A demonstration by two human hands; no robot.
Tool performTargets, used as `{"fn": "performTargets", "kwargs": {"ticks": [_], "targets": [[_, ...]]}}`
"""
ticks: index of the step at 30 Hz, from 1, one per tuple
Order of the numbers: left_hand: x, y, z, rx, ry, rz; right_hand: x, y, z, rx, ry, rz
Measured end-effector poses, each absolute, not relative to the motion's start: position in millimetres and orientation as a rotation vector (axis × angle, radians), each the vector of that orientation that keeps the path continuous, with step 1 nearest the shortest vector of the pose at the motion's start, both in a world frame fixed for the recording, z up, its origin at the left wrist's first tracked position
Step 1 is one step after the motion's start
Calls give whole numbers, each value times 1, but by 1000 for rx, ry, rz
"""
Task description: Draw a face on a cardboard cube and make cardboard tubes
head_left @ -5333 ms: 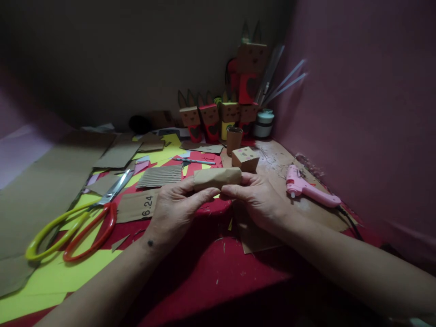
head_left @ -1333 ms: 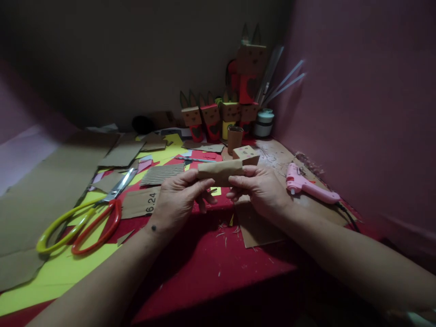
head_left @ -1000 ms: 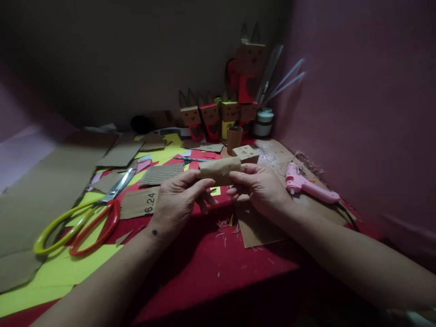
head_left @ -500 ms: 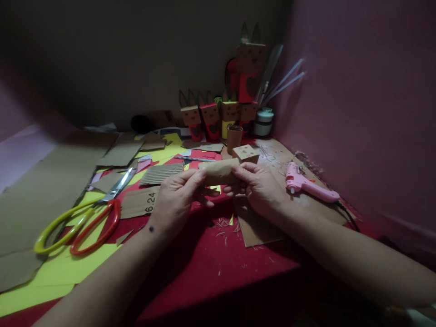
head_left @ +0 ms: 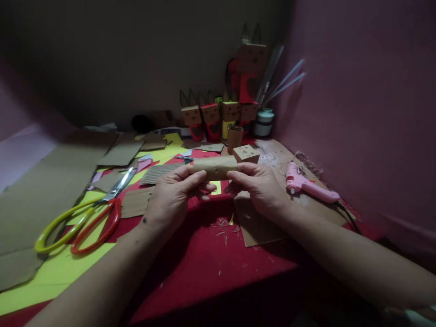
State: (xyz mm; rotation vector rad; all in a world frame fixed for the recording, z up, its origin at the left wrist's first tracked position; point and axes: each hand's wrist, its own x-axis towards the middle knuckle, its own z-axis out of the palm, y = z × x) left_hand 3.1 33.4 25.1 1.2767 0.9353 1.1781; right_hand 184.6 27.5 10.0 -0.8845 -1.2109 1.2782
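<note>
Brown card is seen as a short card strip (head_left: 215,166), its long axis set left to right, nearly level and broadside to the viewer. The card strip is held up on the near side of the small box (head_left: 245,153), slightly to that box's left; its right end is pointed toward the box's near side, its left end away from it. The left end is pinched between thumb and fingers of the left hand (head_left: 170,193), the right end likewise by the right hand (head_left: 262,186), with the lower fingers of both curled beneath. Whether the card strip is hollow cannot be told.

Just behind the small box, to its left, a brown tube (head_left: 235,140) is stood upright. Nearer than the box, a flat card sheet (head_left: 257,225) is laid on the red cloth (head_left: 218,277). To the box's right, a pink glue gun (head_left: 310,184) is rested on its side. Left of the box, a ribbed card piece (head_left: 155,176) is placed, and farther left, scissors (head_left: 111,194) are left with parted handles. Behind the box, eared figures (head_left: 210,119) are lined up.
</note>
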Motion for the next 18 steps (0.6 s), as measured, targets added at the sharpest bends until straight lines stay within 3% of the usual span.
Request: {"fn": "performTargets", "kwargs": {"ticks": [18], "targets": [[3, 37, 19, 1323, 968, 1123, 182, 31, 11, -872, -926, 1534]]}}
